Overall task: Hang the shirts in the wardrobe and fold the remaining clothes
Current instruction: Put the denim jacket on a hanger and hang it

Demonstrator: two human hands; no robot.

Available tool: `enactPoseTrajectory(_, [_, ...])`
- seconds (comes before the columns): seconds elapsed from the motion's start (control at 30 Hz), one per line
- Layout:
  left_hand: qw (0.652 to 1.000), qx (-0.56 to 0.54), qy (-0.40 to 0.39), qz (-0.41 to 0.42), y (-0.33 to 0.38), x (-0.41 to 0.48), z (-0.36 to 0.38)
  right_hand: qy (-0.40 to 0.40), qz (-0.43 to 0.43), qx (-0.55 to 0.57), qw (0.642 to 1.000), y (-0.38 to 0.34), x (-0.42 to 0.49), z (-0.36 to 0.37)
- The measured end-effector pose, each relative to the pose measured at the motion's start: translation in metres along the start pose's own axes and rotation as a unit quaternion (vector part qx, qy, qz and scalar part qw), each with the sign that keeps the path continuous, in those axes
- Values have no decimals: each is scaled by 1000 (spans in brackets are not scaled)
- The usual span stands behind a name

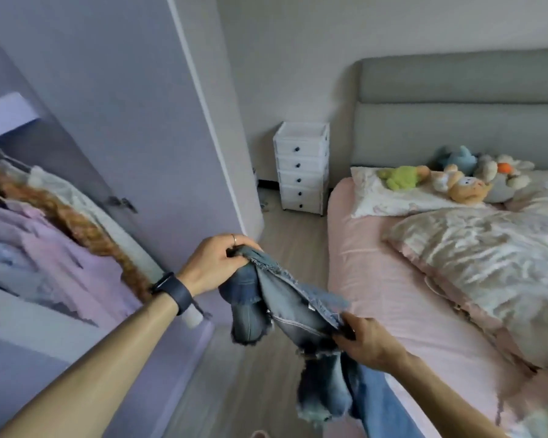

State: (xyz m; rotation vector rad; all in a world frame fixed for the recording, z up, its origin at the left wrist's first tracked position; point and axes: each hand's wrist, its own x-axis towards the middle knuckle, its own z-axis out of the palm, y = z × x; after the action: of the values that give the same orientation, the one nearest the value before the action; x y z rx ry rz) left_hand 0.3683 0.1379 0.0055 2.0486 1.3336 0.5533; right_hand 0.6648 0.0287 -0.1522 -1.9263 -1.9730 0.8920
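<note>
Blue frayed denim garment (pixel 293 303) held mid-air between left hand (pixel 217 263) and right hand (pixel 369 343), both gripping opposite edges, probably straightening it for folding.

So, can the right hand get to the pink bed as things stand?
Probably yes: the right hand is close beside the bed, nothing between them, though its grip holds the denim garment.

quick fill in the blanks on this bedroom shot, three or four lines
The left hand and right hand both grip a frayed ____ garment.
The ring is on the ____ hand.
The bed's sheet is ____.
The white drawer unit shows ____ dark knobs.
Answers: denim, left, pink, five.
</note>
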Motion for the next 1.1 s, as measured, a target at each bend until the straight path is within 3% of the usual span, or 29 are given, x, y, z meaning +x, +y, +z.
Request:
enactPoseTrajectory(0.13, [994,3,56,-98,-57,-58,-54,-10,-80,-19,997,-58,27,14])
enactPoseTrajectory(0.33, [964,-71,149,-209,-134,-140,-111,-9,-146,113,983,-168,65,16])
enactPoseTrajectory(0.53, [936,-76,236,-251,-191,-199,-153,16,-200,141,969,-274,123,33])
enactPoseTrajectory(0.67, [938,-46,163,-303,-214,-228,-182,13,-226,69,972,-328,153,50])
enactPoseTrajectory(0.8, [930,-62,37,-359,-218,-249,-200,102,-296,153,937,-367,163,74])
enactPoseTrajectory(0.87, [921,-137,26,-364,-216,-261,-210,58,-331,80,938,-390,170,87])
enactPoseTrajectory(0.93, [893,-210,17,-397,-219,-279,-219,-41,-326,-19,944,-406,182,100])
enactPoseTrajectory(1.0, [872,-238,19,-427,-223,-294,-219,-39,-315,4,948,-410,192,104])
enactPoseTrajectory(1.1, [857,-251,118,-435,-233,-307,-211,-11,-337,59,940,-424,205,109])
